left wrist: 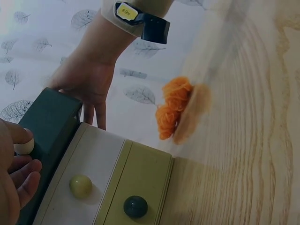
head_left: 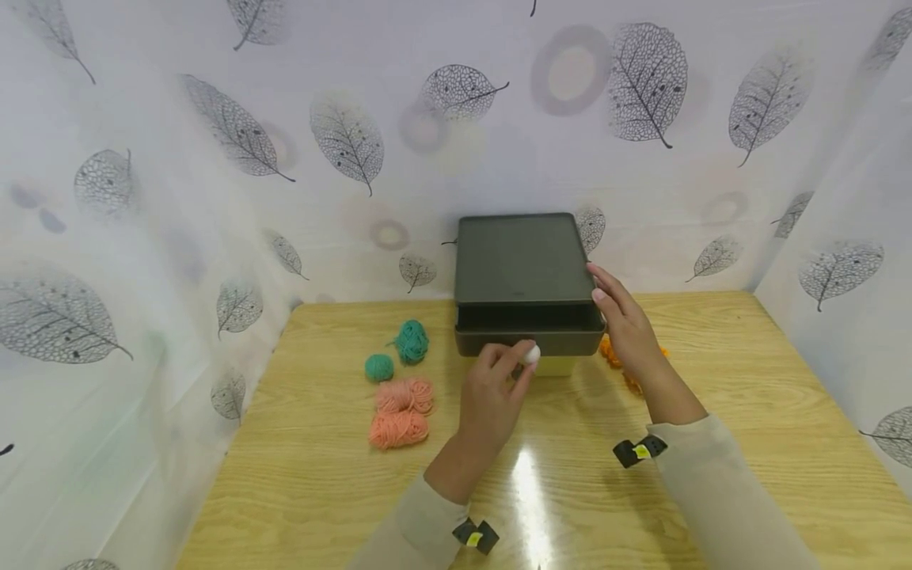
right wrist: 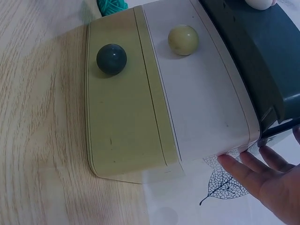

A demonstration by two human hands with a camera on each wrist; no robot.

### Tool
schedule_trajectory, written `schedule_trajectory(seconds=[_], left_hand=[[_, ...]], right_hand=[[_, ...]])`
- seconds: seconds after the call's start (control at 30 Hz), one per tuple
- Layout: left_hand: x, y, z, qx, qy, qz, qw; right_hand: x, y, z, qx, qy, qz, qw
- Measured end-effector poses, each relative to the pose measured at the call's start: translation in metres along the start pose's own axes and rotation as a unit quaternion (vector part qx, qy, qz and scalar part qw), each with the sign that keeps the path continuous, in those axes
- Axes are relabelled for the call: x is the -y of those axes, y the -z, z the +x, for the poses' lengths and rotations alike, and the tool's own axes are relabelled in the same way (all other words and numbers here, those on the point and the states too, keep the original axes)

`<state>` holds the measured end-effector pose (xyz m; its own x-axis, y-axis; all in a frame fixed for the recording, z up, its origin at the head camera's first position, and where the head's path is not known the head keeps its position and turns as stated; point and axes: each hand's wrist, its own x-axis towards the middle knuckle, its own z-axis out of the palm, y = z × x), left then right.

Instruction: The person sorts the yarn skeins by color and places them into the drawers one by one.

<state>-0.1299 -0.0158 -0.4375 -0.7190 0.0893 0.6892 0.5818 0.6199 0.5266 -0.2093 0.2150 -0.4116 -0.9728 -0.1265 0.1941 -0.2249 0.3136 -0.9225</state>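
A small three-drawer unit [head_left: 523,257] with a dark green top stands against the back of the table. Its dark green top drawer [head_left: 570,343] is pulled partway out, and its inside looks dark in the head view. Thumb and fingers of my left hand [head_left: 490,400] pinch the white round knob [head_left: 531,355] of that drawer. With fingers extended, my right hand [head_left: 630,328] rests against the unit's right side. Below, the whitish middle drawer [right wrist: 201,93] with a cream knob [right wrist: 183,40] and the yellow-green bottom drawer [right wrist: 124,122] with a dark knob [right wrist: 111,59] are closed.
Left of the unit lie two green yarn balls [head_left: 411,342] and two pink-orange yarn skeins [head_left: 398,429]. Orange yarn [left wrist: 174,107] lies to the right, partly behind my right hand in the head view. A leaf-patterned curtain [head_left: 356,237] surrounds the wooden table [head_left: 299,491].
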Motion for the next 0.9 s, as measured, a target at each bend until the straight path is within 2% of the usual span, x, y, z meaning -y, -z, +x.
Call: schedule_trajectory(seconds=[0.9], left_hand=[[-0.006,0.010,-0.012,0.008,-0.014,0.001,0.9999]], right_hand=[[-0.001,0.000,0.001,0.001,-0.020,0.023,0.9995]])
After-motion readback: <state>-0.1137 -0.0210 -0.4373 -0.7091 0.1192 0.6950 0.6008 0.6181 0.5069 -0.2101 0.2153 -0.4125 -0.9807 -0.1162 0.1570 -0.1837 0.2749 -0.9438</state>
